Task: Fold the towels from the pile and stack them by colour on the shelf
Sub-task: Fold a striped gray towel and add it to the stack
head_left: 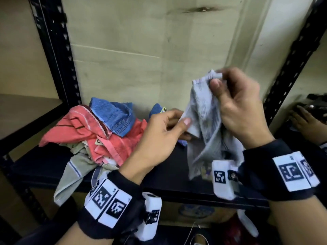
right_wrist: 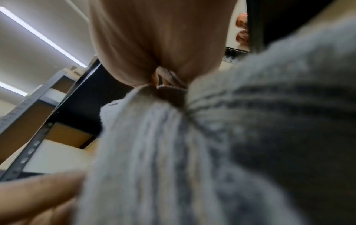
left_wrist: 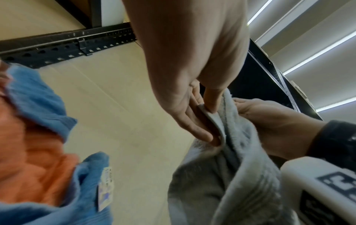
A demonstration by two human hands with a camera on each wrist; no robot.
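Fingers (head_left: 215,85) on grey towel (head_left: 207,121) edge

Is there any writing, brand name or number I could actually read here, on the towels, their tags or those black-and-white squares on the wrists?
No text can be read here.
Tag on the blue towel: printed, but too blurred to read.
Tag on the pink towel: too small to read.
Wristband squares: black-and-white patterns; the tiny characters beside them are illegible.
Grey towel: woven stripes only, no visible lettering.
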